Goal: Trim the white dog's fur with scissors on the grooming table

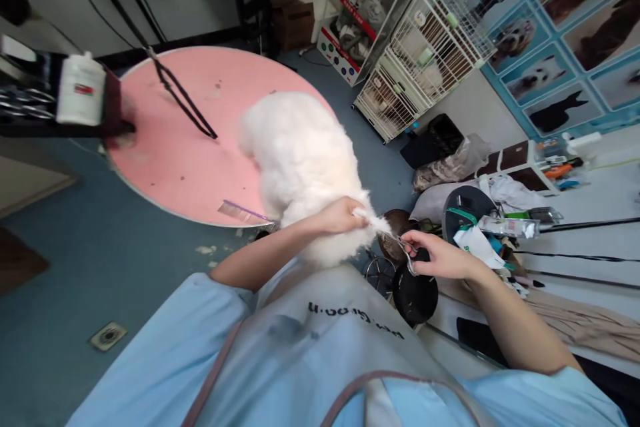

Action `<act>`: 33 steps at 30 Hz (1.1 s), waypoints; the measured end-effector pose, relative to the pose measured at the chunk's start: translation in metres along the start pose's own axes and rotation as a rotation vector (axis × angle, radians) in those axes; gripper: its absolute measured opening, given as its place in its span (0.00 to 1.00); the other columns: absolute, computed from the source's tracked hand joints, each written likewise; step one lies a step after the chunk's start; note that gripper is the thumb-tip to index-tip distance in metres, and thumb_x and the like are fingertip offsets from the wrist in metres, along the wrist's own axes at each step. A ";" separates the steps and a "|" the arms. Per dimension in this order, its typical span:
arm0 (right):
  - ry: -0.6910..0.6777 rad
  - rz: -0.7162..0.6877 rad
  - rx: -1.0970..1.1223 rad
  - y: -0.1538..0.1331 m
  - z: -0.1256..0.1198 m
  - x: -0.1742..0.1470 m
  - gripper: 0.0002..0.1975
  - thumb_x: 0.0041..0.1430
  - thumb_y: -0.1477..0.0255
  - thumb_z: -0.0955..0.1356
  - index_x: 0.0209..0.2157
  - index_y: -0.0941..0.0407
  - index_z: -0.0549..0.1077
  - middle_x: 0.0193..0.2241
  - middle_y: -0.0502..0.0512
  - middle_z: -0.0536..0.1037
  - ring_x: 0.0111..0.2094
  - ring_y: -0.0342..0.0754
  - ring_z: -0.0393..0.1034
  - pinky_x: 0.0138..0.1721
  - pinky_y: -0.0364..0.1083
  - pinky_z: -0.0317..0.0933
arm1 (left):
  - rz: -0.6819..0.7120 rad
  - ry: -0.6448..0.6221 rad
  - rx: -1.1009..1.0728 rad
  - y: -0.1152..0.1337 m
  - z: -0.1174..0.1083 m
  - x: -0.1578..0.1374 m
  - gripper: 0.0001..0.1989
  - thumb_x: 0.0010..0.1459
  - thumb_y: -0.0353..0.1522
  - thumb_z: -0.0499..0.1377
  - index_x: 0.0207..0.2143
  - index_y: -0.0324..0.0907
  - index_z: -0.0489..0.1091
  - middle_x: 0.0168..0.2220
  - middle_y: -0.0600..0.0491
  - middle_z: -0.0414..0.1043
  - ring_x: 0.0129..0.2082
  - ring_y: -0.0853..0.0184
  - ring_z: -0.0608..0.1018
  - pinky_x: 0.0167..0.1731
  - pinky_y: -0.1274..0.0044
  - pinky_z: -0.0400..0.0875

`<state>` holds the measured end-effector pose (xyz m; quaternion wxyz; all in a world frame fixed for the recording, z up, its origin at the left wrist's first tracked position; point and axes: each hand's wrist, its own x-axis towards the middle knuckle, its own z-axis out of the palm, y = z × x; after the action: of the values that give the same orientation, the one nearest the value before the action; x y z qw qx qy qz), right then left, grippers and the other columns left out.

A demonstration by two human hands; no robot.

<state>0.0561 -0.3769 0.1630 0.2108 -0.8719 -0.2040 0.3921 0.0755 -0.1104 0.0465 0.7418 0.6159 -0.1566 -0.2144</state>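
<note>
A fluffy white dog [305,147] is on the round pink table [190,167], its rear end toward me. My left hand [343,215] is closed around a thin, furry part of it, which looks like the tail or a leg. That part sticks out to the right past my fingers. In my right hand [437,255] is a pair of scissors [407,255], with fingers in the handle loops. The blades point left and reach the tip of the held fur. Their exact opening is too small to make out. The dog's head is hidden from view.
A metal comb [245,212] lies at the table's near edge. A black loop leash [185,100] hangs over the table. At left, a holder carries a white bottle [81,90] and several scissors. White cages [425,53] stand at upper right, a cluttered trolley [470,213] at right.
</note>
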 end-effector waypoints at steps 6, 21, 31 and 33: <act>-0.039 -0.018 0.096 0.009 0.010 0.025 0.13 0.56 0.71 0.66 0.44 0.55 0.72 0.33 0.51 0.74 0.32 0.45 0.69 0.36 0.44 0.65 | -0.033 0.088 0.013 0.001 -0.013 -0.016 0.10 0.51 0.35 0.62 0.26 0.35 0.75 0.22 0.54 0.70 0.20 0.73 0.67 0.21 0.81 0.57; -0.031 -0.078 0.138 -0.015 0.013 0.043 0.17 0.54 0.71 0.67 0.47 0.56 0.72 0.33 0.51 0.76 0.31 0.44 0.70 0.34 0.44 0.65 | -0.105 0.134 -0.037 0.034 -0.042 -0.035 0.11 0.46 0.36 0.63 0.26 0.34 0.73 0.21 0.57 0.67 0.22 0.76 0.66 0.22 0.82 0.58; -0.052 -0.109 0.130 -0.029 0.008 0.049 0.17 0.54 0.71 0.67 0.47 0.56 0.73 0.36 0.52 0.77 0.34 0.45 0.71 0.38 0.45 0.67 | -0.079 0.106 -0.088 0.029 -0.048 -0.043 0.08 0.47 0.32 0.63 0.29 0.35 0.75 0.24 0.56 0.71 0.22 0.75 0.68 0.23 0.82 0.60; -0.045 -0.082 0.159 -0.030 0.008 0.049 0.17 0.55 0.70 0.67 0.47 0.56 0.73 0.36 0.52 0.77 0.32 0.44 0.71 0.35 0.44 0.66 | -0.100 0.108 -0.079 0.032 -0.048 -0.046 0.10 0.48 0.34 0.63 0.29 0.35 0.74 0.23 0.56 0.69 0.22 0.75 0.67 0.22 0.82 0.60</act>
<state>0.0741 -0.3248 0.1440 0.2907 -0.8344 -0.2123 0.4174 0.0637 -0.0415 0.0705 0.7613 0.6038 -0.0768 -0.2234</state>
